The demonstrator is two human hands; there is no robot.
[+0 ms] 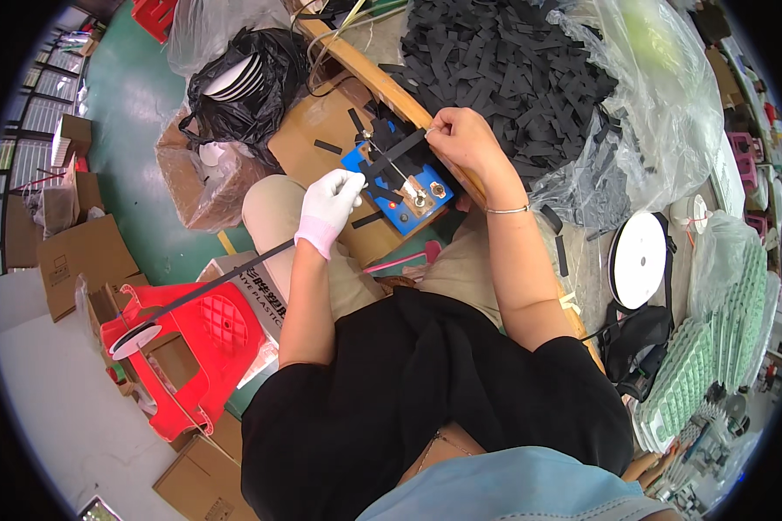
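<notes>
A long black band (226,278) runs from a small white reel (136,341) at the left up to my left hand (328,207), which wears a white glove with a pink cuff. The fingers of that hand are closed on the band at the left side of a small blue machine (426,214) with metal parts on top. From there the band stretches slantwise over the machine. My bare right hand (465,139) pinches its far end beside the table's wooden edge. Several short black strips (328,147) lie around the machine on brown cardboard.
A heap of cut black strips (495,82) covers the table beyond my right hand, next to clear plastic sheeting (660,104). A large white reel (641,260) stands at the right. On the left are a red stool (226,321), a carton (191,187) and a black bag (261,104).
</notes>
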